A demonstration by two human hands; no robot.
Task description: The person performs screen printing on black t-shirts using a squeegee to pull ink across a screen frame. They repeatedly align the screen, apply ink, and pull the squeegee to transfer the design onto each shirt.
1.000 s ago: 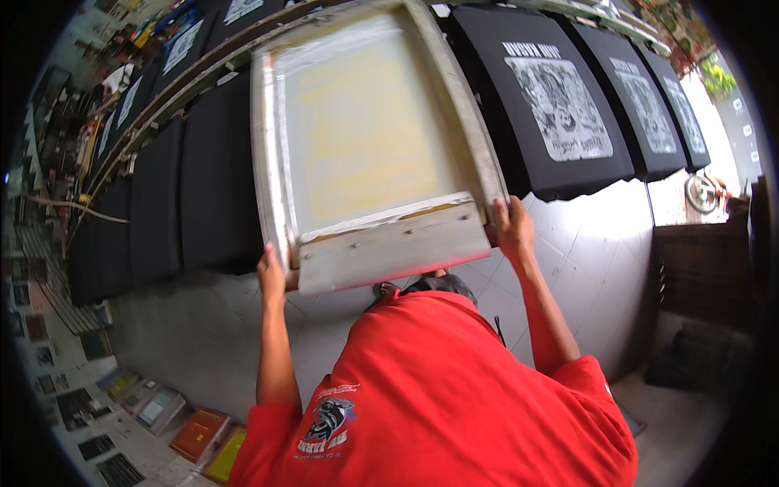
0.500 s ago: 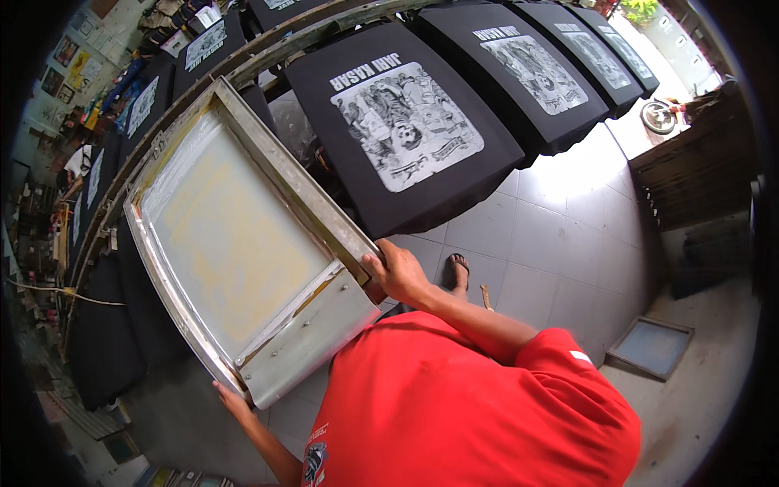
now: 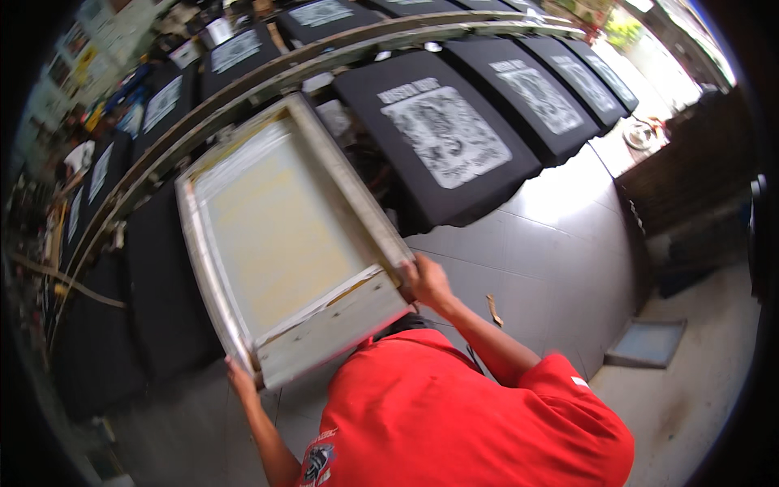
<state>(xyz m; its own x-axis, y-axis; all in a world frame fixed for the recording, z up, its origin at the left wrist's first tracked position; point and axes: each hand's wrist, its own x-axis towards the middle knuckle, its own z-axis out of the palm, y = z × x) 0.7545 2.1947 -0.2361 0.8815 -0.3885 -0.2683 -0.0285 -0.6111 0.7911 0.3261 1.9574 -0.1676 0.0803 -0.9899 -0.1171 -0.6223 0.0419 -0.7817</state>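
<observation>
A large screen-printing frame is held out before me in both hands. Its pale mesh is stained yellow, and a flat grey board with screws spans its near end. My left hand grips the near left corner, and my right hand is closed round the near right corner. Just right of the frame lies a black shirt with a white and grey print, stretched over a board. Left of the frame, a plain black shirt is partly covered by it. Fingertips under the frame are hidden.
A long rail curves along behind the boards. More printed black shirts line up toward the bright doorway on the right. A smaller framed screen rests low at the right, and a brown strip lies on the tiled floor.
The frame has shifted right in view, both hands still on it, and sits turned a little. The plain black shirt on the left shows more. My foot no longer shows.
</observation>
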